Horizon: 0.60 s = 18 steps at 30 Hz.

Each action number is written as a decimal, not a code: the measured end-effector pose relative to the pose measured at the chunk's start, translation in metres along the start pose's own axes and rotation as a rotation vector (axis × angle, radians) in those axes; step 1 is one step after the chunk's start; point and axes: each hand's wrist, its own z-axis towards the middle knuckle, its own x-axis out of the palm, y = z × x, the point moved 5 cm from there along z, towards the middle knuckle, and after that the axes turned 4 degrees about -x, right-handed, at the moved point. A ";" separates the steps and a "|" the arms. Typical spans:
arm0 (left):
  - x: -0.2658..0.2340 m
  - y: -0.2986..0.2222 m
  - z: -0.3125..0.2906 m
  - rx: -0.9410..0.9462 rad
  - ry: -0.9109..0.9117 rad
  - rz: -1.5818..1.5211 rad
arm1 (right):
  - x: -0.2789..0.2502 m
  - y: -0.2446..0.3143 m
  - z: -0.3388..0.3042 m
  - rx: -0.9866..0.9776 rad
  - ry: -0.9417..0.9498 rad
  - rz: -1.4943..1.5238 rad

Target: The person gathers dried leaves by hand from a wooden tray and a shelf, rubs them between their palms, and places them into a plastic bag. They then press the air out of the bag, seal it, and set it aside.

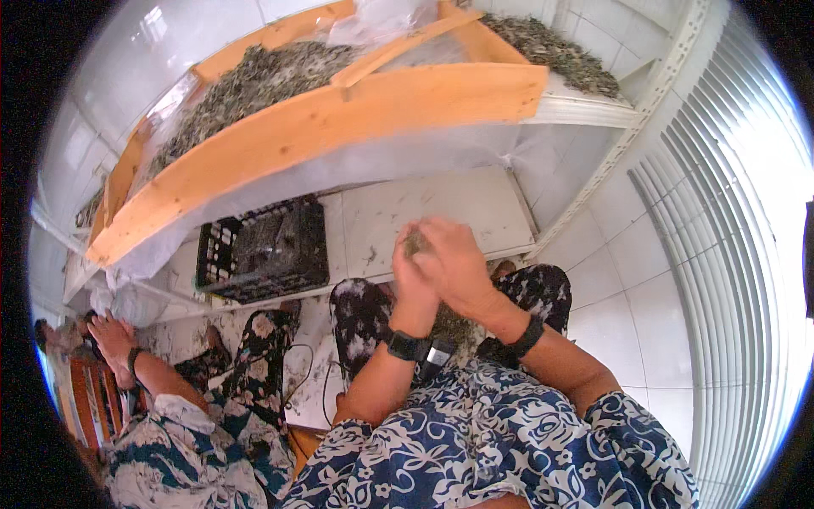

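In front of my knees, my left hand [409, 276] and my right hand [458, 263] are brought together, palms facing, with fingers curled toward each other. A small greyish-green clump of dried leaf bits [415, 243] shows between them near the fingertips. The rest of the clump is hidden by my palms. Below my wrists, between my thighs, lies more loose greenish leaf material [458, 329], partly covered by my forearms. Dark bands circle both my wrists.
Ahead, a wooden-framed tray [339, 119] lined with plastic holds heaped dried leaves [254, 89]. More leaves [551, 51] lie on the shelf beside it. Underneath stands a black plastic crate [264, 246]. A co-worker's hand [114, 337] is at left; slatted blinds [729, 237] are at right.
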 end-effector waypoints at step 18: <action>0.090 -0.007 -0.023 -0.563 0.038 -0.466 | -0.022 -0.032 -0.010 -0.104 -0.217 0.107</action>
